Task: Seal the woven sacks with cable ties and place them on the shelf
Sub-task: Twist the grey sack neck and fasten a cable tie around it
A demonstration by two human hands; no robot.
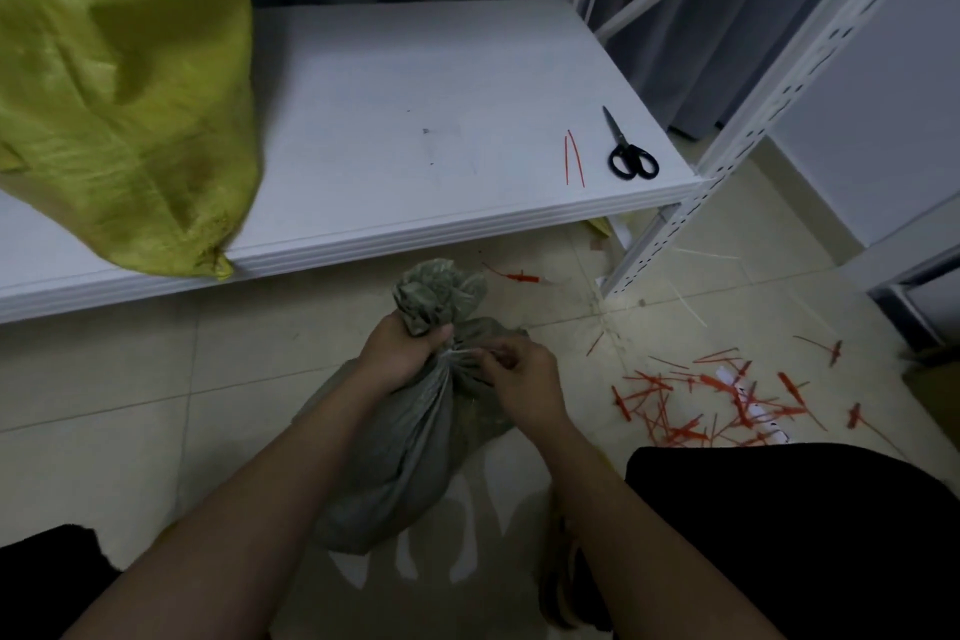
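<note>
A grey-green woven sack (410, 457) stands on the tiled floor in front of me, its mouth gathered into a bunch at the top. My left hand (402, 351) grips the gathered neck just below the bunch. My right hand (519, 377) pinches a pale cable tie (460, 353) that runs around the neck. A yellow-green woven sack (119, 88) lies on the white shelf (415, 83) at the left, one corner hanging over the front edge.
Black scissors (631, 153) and two red tie offcuts (574, 159) lie at the shelf's right front corner. Several red cable ties (711, 400) are scattered on the floor to the right, with white ties (691, 307) near the shelf's upright post (675, 224).
</note>
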